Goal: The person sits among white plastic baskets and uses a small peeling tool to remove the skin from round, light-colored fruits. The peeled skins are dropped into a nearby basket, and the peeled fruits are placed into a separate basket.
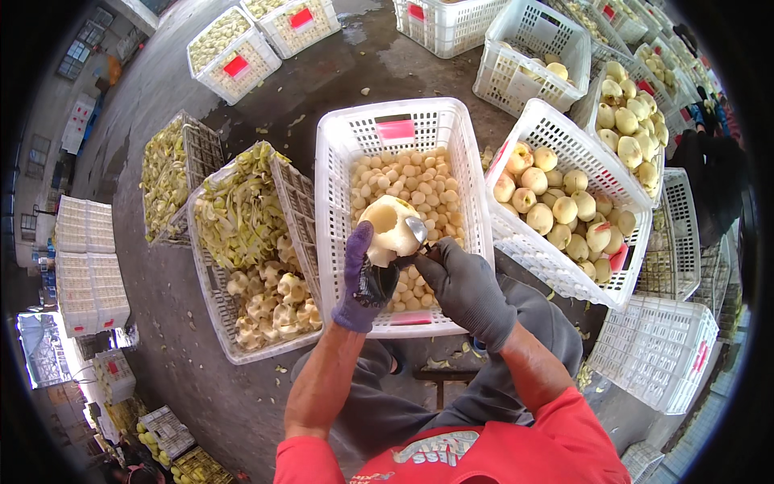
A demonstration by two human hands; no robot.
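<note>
My left hand (363,290), in a purple and black glove, holds a pale peeled fruit (390,239) with rounded hollows cut into its flesh. In my right hand (468,293), gloved in grey, is a scoop with a metal bowl (416,228). The bowl rests against the fruit's right side; its handle is mostly hidden by my fingers. Both hands are over a white plastic crate (331,175) of round fruit balls (423,175).
At left, a crate (211,320) holds peelings (242,212) and hollowed fruit pieces (284,311), with a grating standing in it. To the right, a tilted crate (544,124) contains whole peeled fruits (565,209). More crates (532,85) of fruit stand beyond. Another person (707,175) is at far right.
</note>
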